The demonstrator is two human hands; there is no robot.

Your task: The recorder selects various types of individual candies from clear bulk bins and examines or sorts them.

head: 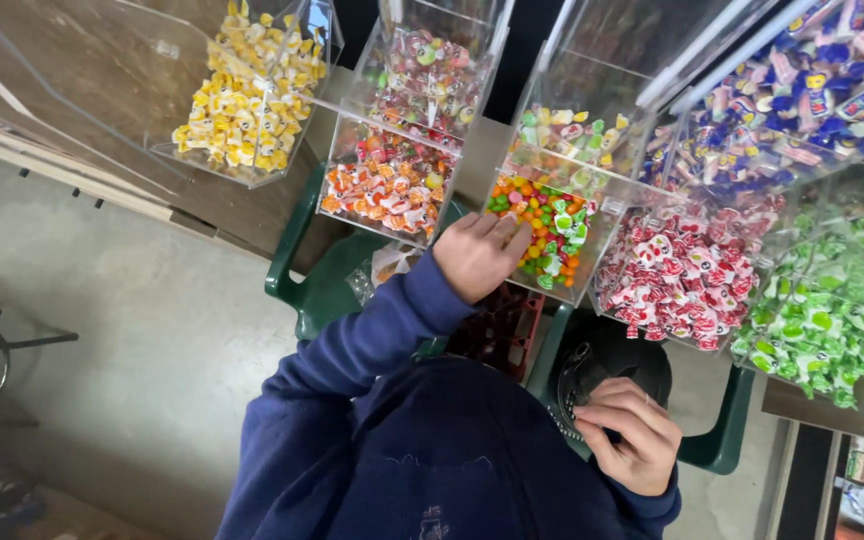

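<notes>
The left hand (477,255) is reached forward from a dark blue sleeve (372,340) and is laid on the front lip of a clear plastic bin (592,245); its fingers (497,228) are curled together at the edge of the mixed sweets (544,225), orange, green and red, that fill the bin. Whether a sweet is pinched between them cannot be told.

The right hand (632,432) is held low and close to the body, its fingers bent and closed on the rim of a black bag (612,365), whose mouth is kept open just below the bin.

To the left of the mixed sweets, a bin of orange-and-white wrapped sweets (387,190) is seen, and further left one of yellow sweets (252,90). To the right, red-and-white wrapped sweets (682,275) and green wrapped sweets (822,320) are stored side by side, with blue wrapped sweets (812,90) in the bin behind. Beneath the bins, green plastic chairs (322,290) and a dark red crate (500,330) are placed on a grey concrete floor (132,330).
</notes>
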